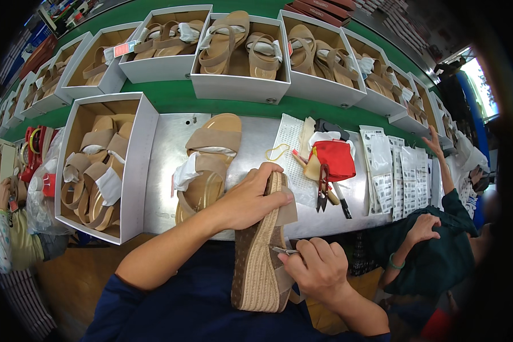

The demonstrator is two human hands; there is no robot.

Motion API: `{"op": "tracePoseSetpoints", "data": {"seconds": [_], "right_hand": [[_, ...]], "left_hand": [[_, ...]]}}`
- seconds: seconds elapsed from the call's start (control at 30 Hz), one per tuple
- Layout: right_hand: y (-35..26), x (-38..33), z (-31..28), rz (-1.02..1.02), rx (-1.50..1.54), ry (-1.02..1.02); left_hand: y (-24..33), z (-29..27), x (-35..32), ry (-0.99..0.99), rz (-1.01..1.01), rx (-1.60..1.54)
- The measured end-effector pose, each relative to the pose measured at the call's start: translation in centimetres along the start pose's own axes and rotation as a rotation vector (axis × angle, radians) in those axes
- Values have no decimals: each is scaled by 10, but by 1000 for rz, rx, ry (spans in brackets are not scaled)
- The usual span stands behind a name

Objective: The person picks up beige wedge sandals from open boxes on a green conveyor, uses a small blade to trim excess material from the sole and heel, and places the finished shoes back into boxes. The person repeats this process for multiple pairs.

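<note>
Close to my body, a wedge sandal [261, 268] is turned on its side, its braided rope sole facing up and its brown patterned bottom to the left. My left hand [249, 198] is closed around the toe end. My right hand [318, 269] pinches slim silver tweezers [283, 250], their tip at the braided side near the middle of the sole. Beyond my left forearm, a second tan sandal [214, 145] lies sole down on the metal table [165, 154], white tissue by its straps.
An open white box [137, 171] of sandals stands at the left; more boxes [239, 82] line the green surface [176, 105] behind. Dark thread snips [322, 191], a red cloth bundle [333, 161], a black marker [344, 205] and printed sheets [387, 171] lie right. Co-workers flank me, one arm [442, 159] reaching right.
</note>
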State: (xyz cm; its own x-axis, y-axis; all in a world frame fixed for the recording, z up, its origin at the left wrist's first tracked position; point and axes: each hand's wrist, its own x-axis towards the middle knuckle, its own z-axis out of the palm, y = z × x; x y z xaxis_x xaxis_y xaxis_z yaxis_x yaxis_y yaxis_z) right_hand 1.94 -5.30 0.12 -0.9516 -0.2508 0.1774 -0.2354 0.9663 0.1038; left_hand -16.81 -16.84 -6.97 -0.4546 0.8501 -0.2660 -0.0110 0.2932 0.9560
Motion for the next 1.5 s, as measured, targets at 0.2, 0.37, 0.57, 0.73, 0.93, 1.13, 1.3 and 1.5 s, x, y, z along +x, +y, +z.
{"op": "tracePoseSetpoints", "data": {"seconds": [0.2,0.37,0.57,0.73,0.93,1.13,1.3,1.5], "right_hand": [[-4,-5,-12,-52,94,36],[1,6,-9,24,-55,76],[-2,11,-10,5,-105,57],[-2,11,-6,-13,-41,77],[-2,15,-6,-68,-47,38],[3,0,-9,-149,-20,7],[2,-8,-21,-45,-16,22],[3,3,-9,-1,-66,80]], "left_hand": [[2,-3,-1,-21,20,-58],[2,-4,-3,-22,25,-85],[2,-4,-3,-21,41,-67],[2,-4,-3,-21,33,-40],[-1,-2,-1,-19,36,-39],[-7,-3,0,-10,42,-42],[-5,-2,-1,-20,70,-33],[0,-1,1,-43,55,-42]]}}
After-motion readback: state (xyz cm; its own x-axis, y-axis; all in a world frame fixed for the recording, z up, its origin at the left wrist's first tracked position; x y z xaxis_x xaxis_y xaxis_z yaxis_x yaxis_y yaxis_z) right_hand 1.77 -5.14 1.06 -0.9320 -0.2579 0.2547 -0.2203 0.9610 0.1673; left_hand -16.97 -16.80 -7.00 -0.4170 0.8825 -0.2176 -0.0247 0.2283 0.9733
